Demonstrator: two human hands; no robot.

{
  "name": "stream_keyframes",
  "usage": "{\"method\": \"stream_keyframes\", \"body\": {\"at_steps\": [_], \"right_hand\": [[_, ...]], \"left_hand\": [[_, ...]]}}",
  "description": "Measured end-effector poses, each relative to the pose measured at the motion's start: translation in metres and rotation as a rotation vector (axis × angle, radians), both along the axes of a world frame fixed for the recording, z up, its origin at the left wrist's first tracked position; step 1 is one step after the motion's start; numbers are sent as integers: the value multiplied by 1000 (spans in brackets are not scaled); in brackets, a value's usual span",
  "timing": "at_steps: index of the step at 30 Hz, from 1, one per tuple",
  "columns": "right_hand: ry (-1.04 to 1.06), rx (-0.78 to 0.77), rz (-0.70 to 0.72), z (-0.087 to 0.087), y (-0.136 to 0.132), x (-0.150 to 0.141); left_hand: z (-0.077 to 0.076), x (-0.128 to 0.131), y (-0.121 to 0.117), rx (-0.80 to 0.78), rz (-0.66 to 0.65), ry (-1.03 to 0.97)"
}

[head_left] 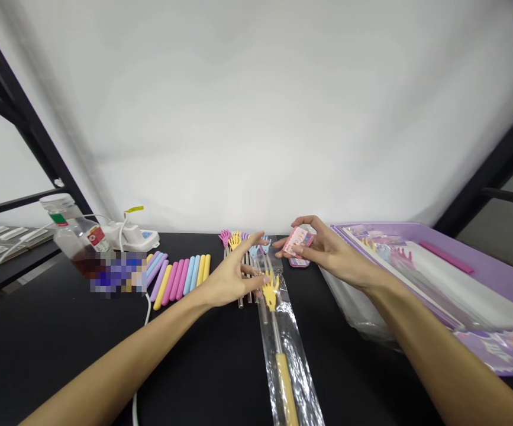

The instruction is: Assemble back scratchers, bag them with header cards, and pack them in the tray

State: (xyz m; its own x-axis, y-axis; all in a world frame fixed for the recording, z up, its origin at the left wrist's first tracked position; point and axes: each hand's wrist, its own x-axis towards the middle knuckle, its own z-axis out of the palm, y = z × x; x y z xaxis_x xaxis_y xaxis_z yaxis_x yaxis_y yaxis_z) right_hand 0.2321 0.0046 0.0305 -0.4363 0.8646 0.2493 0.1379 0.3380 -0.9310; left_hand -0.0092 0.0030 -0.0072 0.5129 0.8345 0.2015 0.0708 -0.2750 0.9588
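Note:
A yellow hand-shaped back scratcher [271, 294] with a metal rod and a yellow handle lies inside a clear plastic bag [298, 361]. My left hand [225, 281] is at the bag's upper left edge, thumb beside the yellow claw, index finger stretched out, other fingers curled and partly hidden. Between thumb and fingers, my right hand [322, 248] holds a small stack of pink printed cards [298, 239]. Another printed card [299, 262] shows just below that stack. Behind my left hand lie several back scratchers [235, 239] with pink, yellow, purple and blue claws.
Several coloured handles [180, 281] lie in a row at left. Beyond them stand a jar [78, 236] of dark liquid and a white power strip [143, 239] with a cable. At right sits a purple-edged box [500, 284] with bagged scratchers. Black frame posts flank the table.

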Motion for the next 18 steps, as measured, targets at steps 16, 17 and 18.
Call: {"method": "stream_keyframes", "body": {"at_steps": [16,17,18], "right_hand": [[-49,210,-265,-4,0,-16],[-48,247,-287,-3,1,-16],[-45,280,-310,-3,1,-16]], "left_hand": [[-1,1,0,0,-42,-24],[-1,1,0,2,-45,-23],[-2,1,-1,2,-47,-25]]}}
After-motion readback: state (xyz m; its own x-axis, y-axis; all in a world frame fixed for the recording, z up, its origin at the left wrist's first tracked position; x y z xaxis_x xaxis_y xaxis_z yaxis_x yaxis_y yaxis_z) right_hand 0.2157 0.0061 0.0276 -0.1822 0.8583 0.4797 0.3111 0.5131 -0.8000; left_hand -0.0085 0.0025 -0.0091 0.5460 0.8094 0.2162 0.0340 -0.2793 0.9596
